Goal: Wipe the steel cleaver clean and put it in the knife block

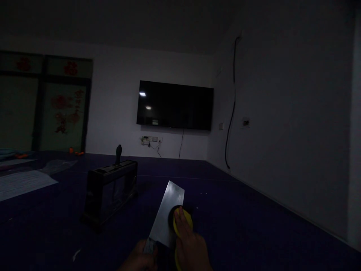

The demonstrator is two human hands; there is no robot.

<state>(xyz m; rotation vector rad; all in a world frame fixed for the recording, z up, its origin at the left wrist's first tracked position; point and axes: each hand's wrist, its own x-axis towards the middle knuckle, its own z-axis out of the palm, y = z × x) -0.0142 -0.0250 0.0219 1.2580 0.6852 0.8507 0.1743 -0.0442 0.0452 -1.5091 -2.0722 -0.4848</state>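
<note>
Near the bottom middle of the head view, my left hand is closed around the handle of a cleaver. Its broad grey blade tilts up and to the right, away from me. My right hand grips a rounded yellow thing with a dark round face, held against or very close to the blade's right side. The fingers cover part of it, and its exact kind is hard to make out in the dim light. To the left stands a black knife block with clear sides and a dark handle sticking out of its top.
A wide dark blue surface stretches to the walls. White papers and a clear plastic bag lie at the left, with small orange things farther back. A television hangs on the far wall; a black cable runs down the right wall.
</note>
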